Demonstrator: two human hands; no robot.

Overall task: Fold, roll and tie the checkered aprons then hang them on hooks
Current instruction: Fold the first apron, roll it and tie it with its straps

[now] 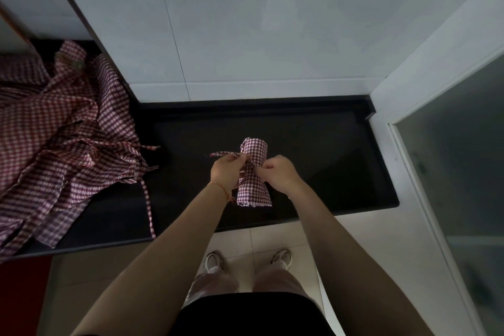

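Black stone countertop (327, 161) runs along a pale grey wall (245, 22) in front of you, with a frosted glass door (463, 158) at your right and cream floor tiles (272, 237) under your white sneakers (282, 256). No bin, basket or other holder shows on the counter; everything lies straight on the dark slab.

Your rolled apron (255, 172) lies near the middle of the countertop, close to its front edge, its long axis running away from you. It is a tight cylinder of red-and-white gingham, slightly flared at the far end, with a hemmed edge showing at the near end. A checkered tie strap (222, 154) wraps its middle and sticks out to the left.

Your left hand (225, 172) sits against the roll's left side, fingers curled and pinching the strap near where it leaves the roll. A thin red thread bracelet (218, 185) circles that wrist. Your right hand (278, 172) rests on the roll's right side, fingers bent inward and pinching cloth at the waist of the roll; whether that is the other strap end or the roll's own fabric cannot be told.

At the left end of the counter, well apart from the roll, lies a loose heap of unfolded checkered aprons (60, 131), rumpled, with one long strap (148, 207) trailing over the front edge.
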